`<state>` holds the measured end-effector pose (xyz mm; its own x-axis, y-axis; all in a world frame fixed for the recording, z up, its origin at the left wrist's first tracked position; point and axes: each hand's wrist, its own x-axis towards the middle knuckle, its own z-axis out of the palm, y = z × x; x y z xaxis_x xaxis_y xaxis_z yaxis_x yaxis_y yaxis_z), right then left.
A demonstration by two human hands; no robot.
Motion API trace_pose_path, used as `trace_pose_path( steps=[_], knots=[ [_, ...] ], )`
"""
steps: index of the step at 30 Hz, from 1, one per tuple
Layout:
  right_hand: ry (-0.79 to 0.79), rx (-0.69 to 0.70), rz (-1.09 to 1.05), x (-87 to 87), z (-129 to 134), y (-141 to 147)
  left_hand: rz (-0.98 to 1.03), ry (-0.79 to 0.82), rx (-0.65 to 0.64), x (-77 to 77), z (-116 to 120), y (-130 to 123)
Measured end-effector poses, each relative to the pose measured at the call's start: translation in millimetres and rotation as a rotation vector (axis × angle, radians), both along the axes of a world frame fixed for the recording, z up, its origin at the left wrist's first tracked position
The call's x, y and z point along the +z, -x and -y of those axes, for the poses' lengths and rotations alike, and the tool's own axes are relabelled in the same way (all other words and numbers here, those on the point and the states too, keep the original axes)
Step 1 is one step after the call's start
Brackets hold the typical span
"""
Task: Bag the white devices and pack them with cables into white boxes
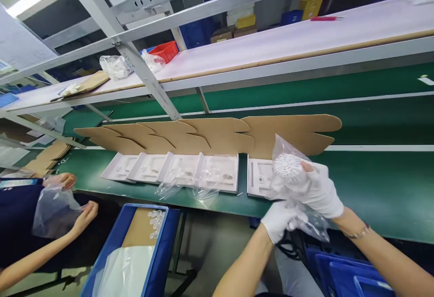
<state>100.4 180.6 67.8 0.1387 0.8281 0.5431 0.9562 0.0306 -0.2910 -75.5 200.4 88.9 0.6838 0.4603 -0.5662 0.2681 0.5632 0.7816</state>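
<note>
Over the near edge of the green conveyor belt (373,188), the person's right hand (320,193), in a white glove, is closed around a round white perforated plastic part (286,169) that sits inside a clear crinkled plastic bag (288,152). The fingers curl over the part through the film. The left hand (280,220), also white-gloved, is just below and nearer, its fingers pinched on the lower end of the same bag, above a black item I cannot make out.

Just left of the hands, a row of white moulded trays (217,172) lies on the belt, with flat brown cardboard blanks (210,136) fanned out behind them. Nearer and to the left stands a blue plastic bin (162,247) holding a cardboard sheet and small clear caps.

At the far left, a co-worker's bare hands (84,213) hold another clear bag.
</note>
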Motion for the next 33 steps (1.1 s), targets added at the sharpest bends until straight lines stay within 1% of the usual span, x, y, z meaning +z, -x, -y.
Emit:
trace_pose_path(
  steps=[2,5,7,8,10,12,13,14,16,17,18,19,20,21,22,23,24,25,26,27,28,30,33],
  knots=[
    [0.096,0.072,0.117,-22.8,-36,-23,-0.162,-0.1,-0.063,-16.1,-39,-10],
    [0.282,0.205,0.231,-56.5,-85,-49,-0.334,-0.248,-0.095,-39.2,-90,-27],
    [0.378,0.302,0.272,-74.6,-106,-61,-0.433,-0.368,-0.09,-51.7,-111,-40],
    [0.442,0.34,0.291,-82.0,-113,-66,-0.476,-0.425,-0.086,-56.8,-116,-46],
    [0.601,0.387,0.331,-94.2,-121,-75,-0.559,-0.525,-0.087,-64.8,-121,-58],
    [0.738,0.4,0.36,-104.8,-127,-83,-0.615,-0.608,-0.099,-72.0,-114,-63],
    [0.776,0.403,0.366,-110.1,-129,-87,-0.629,-0.64,-0.112,-76.9,-107,-62],
    [0.789,0.411,0.365,-115.6,-131,-90,-0.625,-0.686,-0.112,-83.6,-96,-57],
    [0.806,0.413,0.369,-126.3,-132,-93,-0.595,-0.836,-0.027,-105.2,-63,-34],
    [0.816,0.407,0.376,-131.3,-132,-94,-0.567,-0.966,0.08,-120.7,-43,-18],
    [0.824,0.394,0.386,-135.9,-131,-93,-0.59,-1.089,0.24,-139.2,-23,1],
    [0.831,0.377,0.396,-139.8,-130,-91,-0.656,-1.174,0.37,-159.7,-4,20],
    [0.834,0.361,0.405,-143.0,-129,-89,-0.775,-1.187,0.463,-180.8,11,38],
    [0.834,0.342,0.408,-145.2,-128,-86,-0.893,-1.169,0.522,-200.7,22,53],
    [0.83,0.325,0.406,-146.1,-127,-84,-0.968,-1.153,0.553,-217.7,28,64],
    [0.828,0.308,0.398,-145.4,-127,-82,-1.004,-1.125,0.56,-230.4,30,72],
    [0.828,0.29,0.384,-142.9,-127,-81,-1.006,-1.099,0.556,-237.9,30,76],
    [0.83,0.278,0.364,-138.2,-127,-81,-0.977,-1.072,0.55,-240.2,28,78],
    [0.831,0.273,0.34,-131.5,-126,-84,-0.934,-1.035,0.549,-237.6,25,79],
    [0.83,0.274,0.311,-122.9,-124,-88,-0.891,-0.982,0.553,-231.1,23,81],
    [0.826,0.275,0.275,-113.0,-120,-93,-0.85,-0.902,0.561,-221.5,22,84],
    [0.826,0.248,0.183,-91.8,-104,-104,-0.76,-0.666,0.585,-196.7,24,95],
    [0.834,0.142,0.024,-67.1,-74,-105,-0.567,-0.28,0.599,-155.2,28,113]
  ],
)
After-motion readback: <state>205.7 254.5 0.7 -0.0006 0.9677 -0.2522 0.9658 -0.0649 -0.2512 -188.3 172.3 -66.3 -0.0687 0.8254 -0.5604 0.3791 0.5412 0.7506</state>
